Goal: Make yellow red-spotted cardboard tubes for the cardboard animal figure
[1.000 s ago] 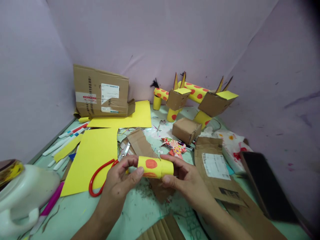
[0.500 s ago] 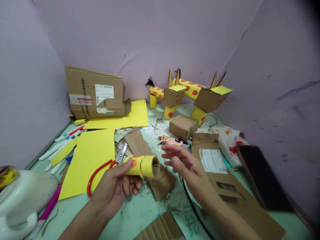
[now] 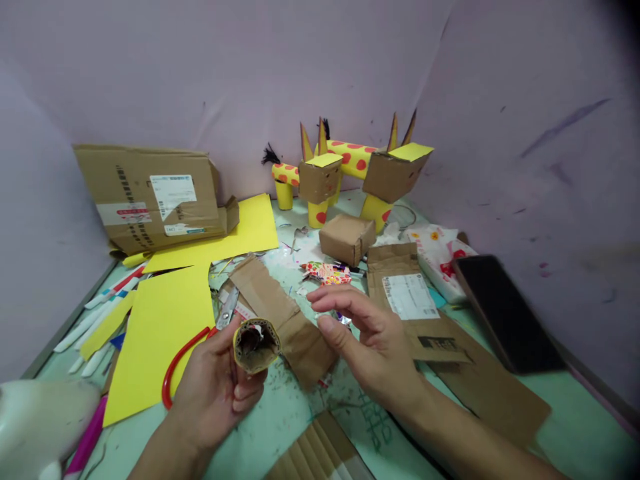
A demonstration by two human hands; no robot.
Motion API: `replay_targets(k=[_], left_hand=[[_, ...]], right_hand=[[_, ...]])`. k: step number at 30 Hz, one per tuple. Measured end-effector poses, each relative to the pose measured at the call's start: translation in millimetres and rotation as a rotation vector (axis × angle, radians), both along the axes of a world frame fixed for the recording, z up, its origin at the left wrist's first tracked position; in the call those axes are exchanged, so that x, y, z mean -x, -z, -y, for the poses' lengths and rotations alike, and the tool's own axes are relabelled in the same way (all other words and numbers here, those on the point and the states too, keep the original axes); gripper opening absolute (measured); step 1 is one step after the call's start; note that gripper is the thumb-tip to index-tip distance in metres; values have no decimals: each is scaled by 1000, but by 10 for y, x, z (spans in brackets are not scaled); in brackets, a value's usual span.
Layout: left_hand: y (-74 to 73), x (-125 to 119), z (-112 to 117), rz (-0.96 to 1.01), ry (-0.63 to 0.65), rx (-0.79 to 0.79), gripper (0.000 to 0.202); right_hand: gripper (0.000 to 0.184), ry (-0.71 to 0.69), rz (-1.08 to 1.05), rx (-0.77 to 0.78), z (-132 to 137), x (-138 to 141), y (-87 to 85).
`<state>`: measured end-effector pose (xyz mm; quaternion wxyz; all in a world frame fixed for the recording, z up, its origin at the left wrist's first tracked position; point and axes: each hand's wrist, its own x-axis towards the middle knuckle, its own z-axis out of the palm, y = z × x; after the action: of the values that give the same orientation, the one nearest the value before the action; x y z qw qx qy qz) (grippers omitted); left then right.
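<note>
A cardboard tube wrapped in yellow paper is gripped in my left hand. Its open brown end faces me, and something white and red shows inside. My right hand hovers to the right of the tube, fingers apart, holding nothing. Behind my left hand lie scissors with red handles, partly hidden by the hand. Yellow paper spreads to the left. A brown cardboard piece rests on the table between and beyond my hands.
Two giraffe-like cardboard figures with red spots stand at the back, near a small cardboard box. A large flattened carton leans on the wall. Markers lie left, a white jug far left, and a phone right.
My left hand has turned the tube so its open end now points at me instead of rightward. The head view has shifted slightly to the right. My right hand stays open.
</note>
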<state>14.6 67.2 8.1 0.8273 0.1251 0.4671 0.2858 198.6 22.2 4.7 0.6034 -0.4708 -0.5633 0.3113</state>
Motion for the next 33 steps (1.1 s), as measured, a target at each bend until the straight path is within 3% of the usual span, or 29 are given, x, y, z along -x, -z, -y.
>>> replay_targets(k=[8,13,18,22,26,29,33], left_hand=[[26,-48,15,-135,-24,-19,47],[38,-41,41,-155,10,-49,44],[50,-76,84,-151,4,-185,36],[85,-91,148,-99,82,-310,27],[97,-43,187,-106,149,-382,33],[52,-1,183,-181,161,-460,38],[-6,21,163,-231,257,-489,36]], right_hand=[[27,-115,38,158,53,58,-44],[23,-128,80,160,63,66,-42],[36,-160,108,237,67,90,7],[43,-292,77,315,63,110,31],[36,-307,-33,340,16,98,83],[24,-266,-218,461,-38,83,128],[25,-282,-355,561,-86,85,148]])
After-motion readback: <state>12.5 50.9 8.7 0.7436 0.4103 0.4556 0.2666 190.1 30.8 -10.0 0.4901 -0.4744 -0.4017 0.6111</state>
